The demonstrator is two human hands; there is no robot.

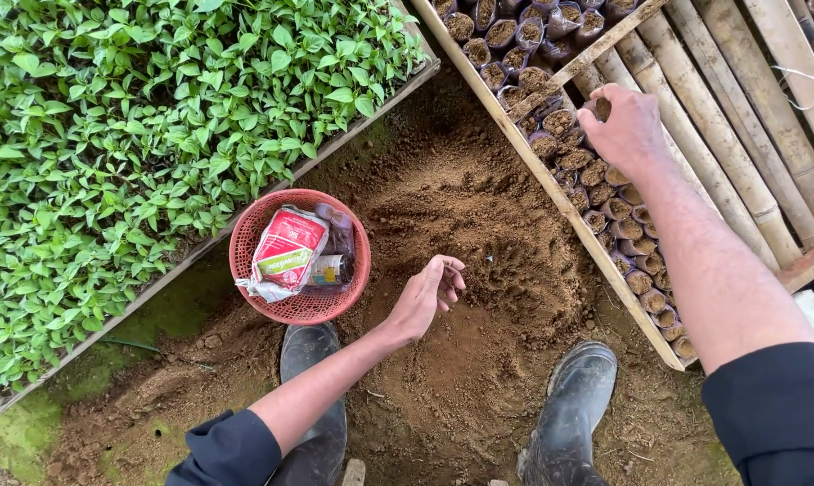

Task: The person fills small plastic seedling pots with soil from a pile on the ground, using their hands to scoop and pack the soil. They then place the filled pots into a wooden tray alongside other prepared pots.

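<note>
Left hand (pixel 429 292) cupped, fingers curled as if keeping something small, unclear what; right hand (pixel 625 126) fingers pressing into soil-filled seedling bags (pixel 596 193), above soil heap (pixel 479 234).

A crumpled red-and-white packet (pixel 287 253) is lying tilted across the middle of a round red plastic basket (pixel 249 229), which is sitting on bare brown soil just beside a wooden-edged bed of green seedlings (pixel 155 117). Its printed face is turning upward, with a green patch showing low on the front. A dark, clear-sided bottle (pixel 338 232) is resting against the packet's right edge, and a small container with a pale, multicoloured label (pixel 328 270) is lying below the bottle, partly tucked under the packet.
</note>
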